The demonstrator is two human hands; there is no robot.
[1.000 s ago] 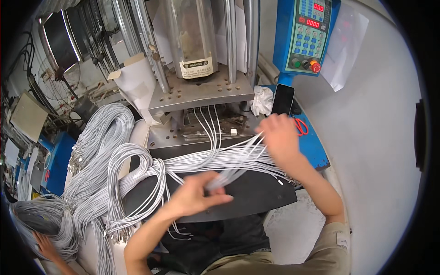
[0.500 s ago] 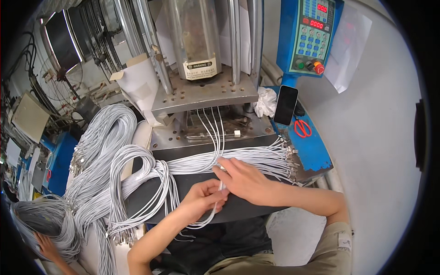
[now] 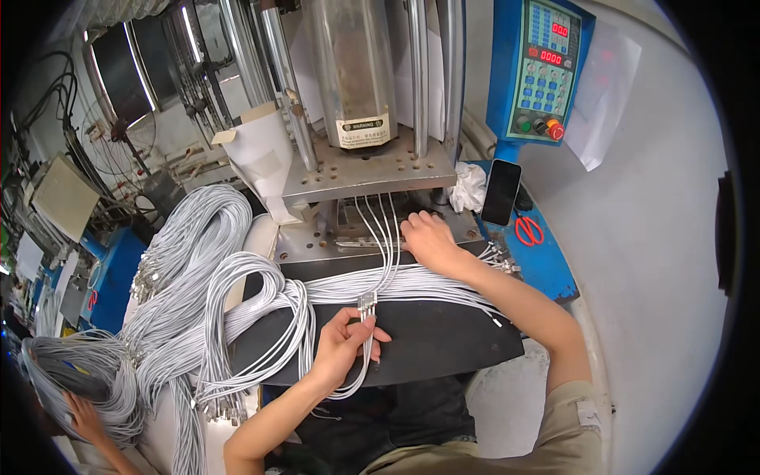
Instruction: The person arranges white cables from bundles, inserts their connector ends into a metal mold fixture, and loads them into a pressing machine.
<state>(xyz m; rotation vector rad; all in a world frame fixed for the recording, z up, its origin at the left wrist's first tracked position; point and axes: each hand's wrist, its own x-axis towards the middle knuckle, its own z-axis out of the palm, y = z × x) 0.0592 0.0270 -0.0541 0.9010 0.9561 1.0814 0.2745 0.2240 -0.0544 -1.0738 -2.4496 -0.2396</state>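
My left hand (image 3: 345, 348) is closed on a few white cables, pinching them just below a row of small metal cable plugs (image 3: 366, 303) that stand up above the fingertips. My right hand (image 3: 431, 241) reaches over to the press's lower plate (image 3: 305, 247), its fingers curled at the front of the mold (image 3: 356, 215); what they grip there is hidden behind the hand. Several white cables (image 3: 384, 237) hang out of the press opening and run down across the bundle. Beneath both arms a thick bundle of white cables (image 3: 340, 290) lies across the black work surface (image 3: 427, 332).
Looped cable heaps (image 3: 198, 237) fill the left side. Another person's hand (image 3: 83, 416) touches a coil at lower left. At right are red-handled scissors (image 3: 529, 230), a phone (image 3: 501, 192), a white cloth (image 3: 467, 188) and a blue control panel (image 3: 538, 71). The press's upper plate (image 3: 368, 176) overhangs the mold.
My right hand has left the cables by my left hand and moved up to the mold's front. The plugs above my left fingers now show. The whole view has shifted slightly.
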